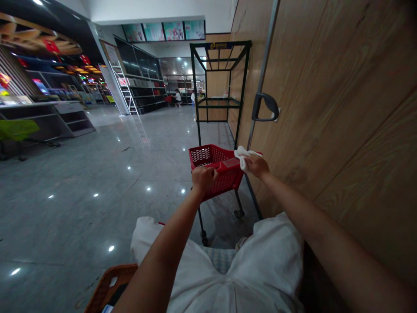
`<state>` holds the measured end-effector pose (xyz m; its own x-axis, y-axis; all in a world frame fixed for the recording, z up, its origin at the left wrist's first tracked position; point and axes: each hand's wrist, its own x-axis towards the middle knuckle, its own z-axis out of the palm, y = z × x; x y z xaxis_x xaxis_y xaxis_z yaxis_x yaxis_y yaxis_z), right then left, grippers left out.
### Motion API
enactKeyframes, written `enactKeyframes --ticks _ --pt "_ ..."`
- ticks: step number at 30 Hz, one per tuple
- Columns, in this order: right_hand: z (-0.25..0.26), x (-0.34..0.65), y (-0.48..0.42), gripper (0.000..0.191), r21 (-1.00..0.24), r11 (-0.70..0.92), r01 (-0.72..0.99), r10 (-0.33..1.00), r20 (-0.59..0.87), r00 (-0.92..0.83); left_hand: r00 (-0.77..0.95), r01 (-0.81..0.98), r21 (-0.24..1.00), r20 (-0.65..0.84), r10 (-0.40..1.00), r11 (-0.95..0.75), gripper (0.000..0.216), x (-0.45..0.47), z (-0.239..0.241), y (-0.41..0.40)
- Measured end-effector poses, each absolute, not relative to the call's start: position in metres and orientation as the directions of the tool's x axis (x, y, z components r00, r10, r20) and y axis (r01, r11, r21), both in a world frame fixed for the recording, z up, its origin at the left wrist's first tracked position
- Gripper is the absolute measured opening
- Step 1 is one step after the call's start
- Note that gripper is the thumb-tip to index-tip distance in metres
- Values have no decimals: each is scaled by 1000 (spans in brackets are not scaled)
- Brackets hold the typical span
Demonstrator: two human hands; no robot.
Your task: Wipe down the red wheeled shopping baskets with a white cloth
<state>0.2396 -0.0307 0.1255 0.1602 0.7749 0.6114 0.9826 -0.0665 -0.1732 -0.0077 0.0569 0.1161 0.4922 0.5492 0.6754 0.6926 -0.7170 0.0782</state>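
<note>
A red plastic shopping cart (221, 184) with perforated basket walls and thin legs on casters stands in front of my knees. Its handle side faces me. My left hand (203, 179) is closed around the left part of the cart's handle. In my right hand (257, 166) is a bunched white cloth (241, 155), which lies against the right end of the handle and rim. The fingertips of both hands are partly hidden.
A wood-grain wall with a dark grey pull handle (265, 106) rises close on my right. Beyond the cart stands a dark green metal rack (219, 105). An orange-brown basket (112, 280) sits by my left leg. Farther off are a ladder (125, 89), a counter (70, 117) and people.
</note>
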Motion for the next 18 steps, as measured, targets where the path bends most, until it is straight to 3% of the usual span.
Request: enactKeyframes --ticks 8,12,14,18 --pt "124 143 -20 37 -17 161 987 734 671 -108 493 689 82 675 549 -720 38 1 118 52" --pt "125 148 -16 38 18 206 978 748 642 -170 524 674 74 654 545 -735 39 -5 121 60" --pt "125 174 -17 39 0 182 983 768 625 -142 524 677 73 650 550 -732 38 -8 122 63" --pt "123 232 -24 43 -111 -1 994 780 622 70 516 689 60 659 547 -723 38 -8 121 65"
